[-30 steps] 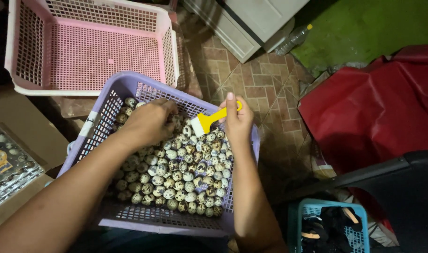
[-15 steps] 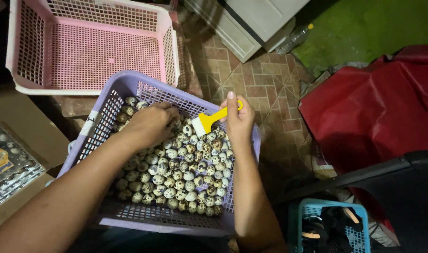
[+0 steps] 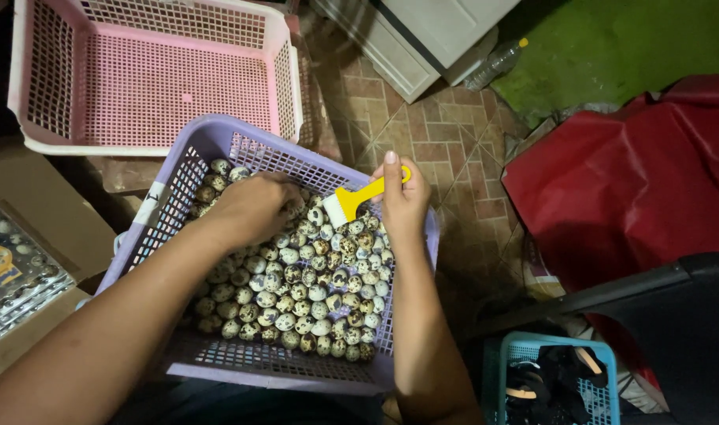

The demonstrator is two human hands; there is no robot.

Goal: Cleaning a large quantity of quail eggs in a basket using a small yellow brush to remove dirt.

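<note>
Both forearms come in from the bottom edge and angle up over a purple basket [image 3: 218, 142] full of small speckled eggs [image 3: 296, 291]. The left hand [image 3: 253, 208] is palm down with the fingers curled into the pile near the basket's far side, so it looks closed around some eggs, though what's inside the grip is hidden. The right hand [image 3: 402, 201] sits at the basket's right rim, thumb pointing up, wrapped around the handle of a little yellow brush [image 3: 351, 198] whose white bristles point down-left toward the eggs. An empty pink basket [image 3: 155, 79] sits just beyond, on the tiled floor [image 3: 422, 134].
</note>
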